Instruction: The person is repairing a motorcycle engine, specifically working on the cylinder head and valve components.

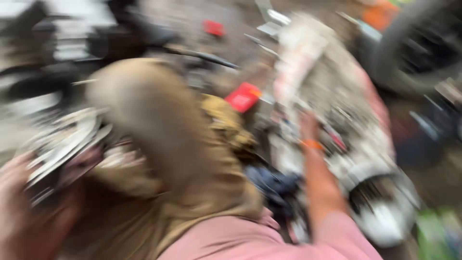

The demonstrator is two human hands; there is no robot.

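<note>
The view is strongly motion-blurred. My left hand [21, 216] is at the lower left, closed around a stack of thin grey metal discs [65, 139] that fan out up and to the right. My right hand is not in sight. Directly in front of me is a co-worker in a tan head covering [154, 120] and a pink top [250, 240]. That person's arm, with an orange wristband [313, 144], reaches up to a greyish-white engine block [346, 106] lying at the centre right.
A red flat box [244, 97] lies beside the engine, with a smaller red item [214, 28] further back. A dark tyre [414, 48] stands at the upper right. Dark machine parts [57, 62] fill the upper left. Something green [438, 233] sits at the lower right.
</note>
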